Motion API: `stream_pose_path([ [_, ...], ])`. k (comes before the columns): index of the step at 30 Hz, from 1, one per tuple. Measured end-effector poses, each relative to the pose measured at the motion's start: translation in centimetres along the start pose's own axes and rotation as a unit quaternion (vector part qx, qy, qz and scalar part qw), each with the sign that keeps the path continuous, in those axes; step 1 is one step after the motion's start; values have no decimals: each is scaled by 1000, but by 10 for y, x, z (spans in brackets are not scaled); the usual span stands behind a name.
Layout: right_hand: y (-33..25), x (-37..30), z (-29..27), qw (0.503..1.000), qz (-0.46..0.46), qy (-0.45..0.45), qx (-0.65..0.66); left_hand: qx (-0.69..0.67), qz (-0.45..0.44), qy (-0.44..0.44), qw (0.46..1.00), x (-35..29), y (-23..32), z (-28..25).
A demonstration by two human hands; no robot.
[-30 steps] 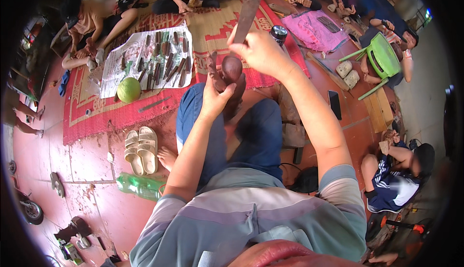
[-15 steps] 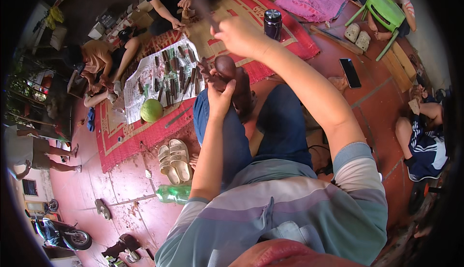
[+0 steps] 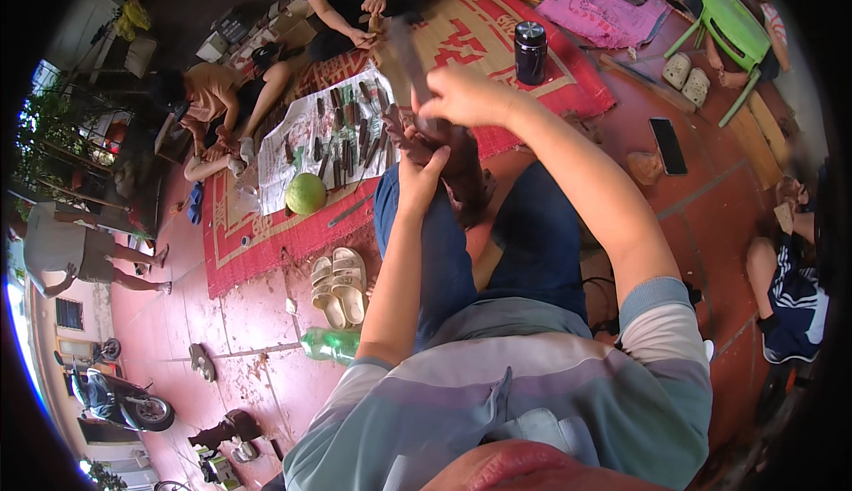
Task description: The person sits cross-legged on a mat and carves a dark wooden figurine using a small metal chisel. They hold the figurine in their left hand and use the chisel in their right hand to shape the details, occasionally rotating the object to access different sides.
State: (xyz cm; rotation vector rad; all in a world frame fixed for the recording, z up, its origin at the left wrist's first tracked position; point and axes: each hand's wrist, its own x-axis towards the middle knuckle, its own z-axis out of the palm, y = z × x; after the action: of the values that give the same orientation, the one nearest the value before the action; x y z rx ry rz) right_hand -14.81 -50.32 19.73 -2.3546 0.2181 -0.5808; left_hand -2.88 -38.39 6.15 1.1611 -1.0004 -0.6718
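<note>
- Since the earlier frame, the right hand [image 3: 470, 96] sits lower, close over the carving [image 3: 465, 171] at upper centre; the bat [image 3: 409, 58] drops with it;
- the left hand [image 3: 421, 176] clasps the carving's left side, thumb across it, above the jeans [image 3: 532, 229]; the right hand is clamped round the blurred bat;
- step in hand, as I judge: striking to shape the carving; contact is hidden;
- next move probably calls for a firm left grip, thumb kept clear.

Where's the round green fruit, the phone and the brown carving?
Round green fruit [image 3: 305, 194], head view: middle of its skin.
Phone [image 3: 668, 146], head view: its dark face.
Brown carving [image 3: 462, 170], head view: middle of its body.
</note>
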Motion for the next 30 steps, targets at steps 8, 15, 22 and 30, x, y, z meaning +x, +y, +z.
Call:
stream_pose_path([
  [8, 16, 0, -3, 999, 8, 23, 47, -23, -34, -2, 999, -4, 6, 1],
  [15, 62, -37, -15, 893, 65, 300, 330, -50, 11, 105, 993, -7, 12, 13],
  [22, 169, -154, 98, 733, 336, 410, 428, -9, 15, 144, 989, 1, 20, 8],
  [30, 195, -200, 138, 664, 286, 418, 550, 502, 302, 106, 804, 20, 84, 67],
])
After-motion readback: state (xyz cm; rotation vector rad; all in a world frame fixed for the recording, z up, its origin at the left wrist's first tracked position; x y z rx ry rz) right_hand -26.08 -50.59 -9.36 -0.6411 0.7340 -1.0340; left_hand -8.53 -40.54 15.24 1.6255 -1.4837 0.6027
